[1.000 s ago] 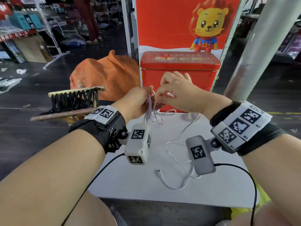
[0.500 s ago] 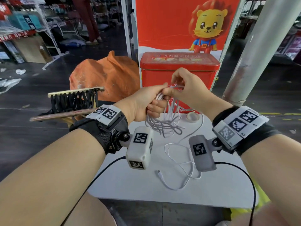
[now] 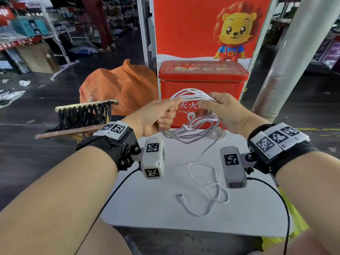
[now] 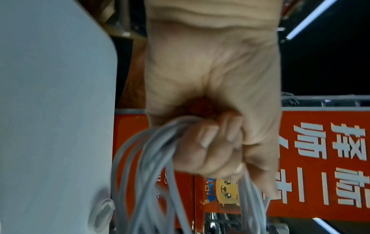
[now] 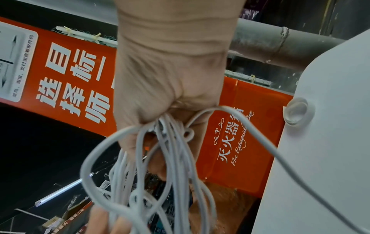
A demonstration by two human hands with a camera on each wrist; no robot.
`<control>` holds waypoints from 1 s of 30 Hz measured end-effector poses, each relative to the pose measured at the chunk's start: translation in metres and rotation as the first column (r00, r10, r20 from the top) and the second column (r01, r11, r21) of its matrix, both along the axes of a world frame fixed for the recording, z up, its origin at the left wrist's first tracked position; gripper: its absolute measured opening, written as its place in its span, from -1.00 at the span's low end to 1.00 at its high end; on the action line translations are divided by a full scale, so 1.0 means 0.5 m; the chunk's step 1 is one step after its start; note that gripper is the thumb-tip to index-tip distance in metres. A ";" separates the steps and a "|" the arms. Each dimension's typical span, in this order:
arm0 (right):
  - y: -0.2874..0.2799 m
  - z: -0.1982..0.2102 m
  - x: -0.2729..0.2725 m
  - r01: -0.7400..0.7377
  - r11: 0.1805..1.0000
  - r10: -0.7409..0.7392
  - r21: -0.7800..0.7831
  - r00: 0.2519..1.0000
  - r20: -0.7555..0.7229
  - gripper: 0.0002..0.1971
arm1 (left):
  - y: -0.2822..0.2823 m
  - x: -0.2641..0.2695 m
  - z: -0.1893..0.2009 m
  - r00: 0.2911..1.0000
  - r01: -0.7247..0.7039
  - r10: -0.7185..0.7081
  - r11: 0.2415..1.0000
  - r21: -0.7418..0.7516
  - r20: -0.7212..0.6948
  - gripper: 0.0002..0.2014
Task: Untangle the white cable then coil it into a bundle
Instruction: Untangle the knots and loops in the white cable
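Head view: both hands are being held up above the far edge of the table [image 3: 147, 208], forearms reaching forward, wrists level, backs of the hands facing up.
Left hand [image 3: 152, 116]: is gripping the left side of the cable [image 3: 191, 96]; thumb and forefinger are pinching the upper strands, lower fingers are curling round the rest.
Left wrist view: the fingers [image 4: 208, 142] are closing in a fist on the bunched strands [image 4: 144, 174].
Right hand [image 3: 224, 111]: is clamping the right side of the coil, fingers curling over the top strands, thumb underneath.
Right wrist view: the strands [image 5: 170, 158] are running out of the closed palm [image 5: 160, 79] in a loose fan.
Coil: is hanging between the two hands in front of the red tin [image 3: 202, 78], a rough oval with its long axis running left to right; a small knot is sitting near its middle.
Tail: one strand is dropping from the coil's right side to the table, looping near the right edge; its plug [image 3: 181, 196] is lying toward the near edge, pointing left and away.
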State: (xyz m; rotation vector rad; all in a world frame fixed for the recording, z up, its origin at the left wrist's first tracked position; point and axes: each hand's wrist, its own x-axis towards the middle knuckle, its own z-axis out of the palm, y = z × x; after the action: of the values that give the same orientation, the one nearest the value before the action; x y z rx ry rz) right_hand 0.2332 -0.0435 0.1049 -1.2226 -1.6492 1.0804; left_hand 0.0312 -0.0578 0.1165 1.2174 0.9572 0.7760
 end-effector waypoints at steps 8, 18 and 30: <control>0.018 0.005 0.027 -0.101 0.948 -0.089 0.303 0.827 0.555 -0.65 | -0.001 -0.023 -0.011 0.967 0.254 -0.253 0.963 -0.088 0.030 -0.64; 0.024 -0.016 0.010 -0.071 0.986 -0.014 0.148 0.860 0.509 -0.56 | 0.011 -0.010 -0.010 0.981 0.088 -0.107 0.988 -0.124 -0.161 -0.54; 0.017 -0.034 0.039 0.006 0.991 -0.058 0.134 0.918 0.392 -0.69 | 0.028 -0.034 -0.022 0.960 -0.267 0.268 0.963 -0.023 0.081 -0.49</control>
State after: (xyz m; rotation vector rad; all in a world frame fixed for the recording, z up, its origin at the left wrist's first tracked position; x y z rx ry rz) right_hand 0.2528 -0.0352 0.0881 -1.4435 -1.9600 0.7200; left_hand 0.0140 -0.0436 0.1056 1.0478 1.0692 1.0249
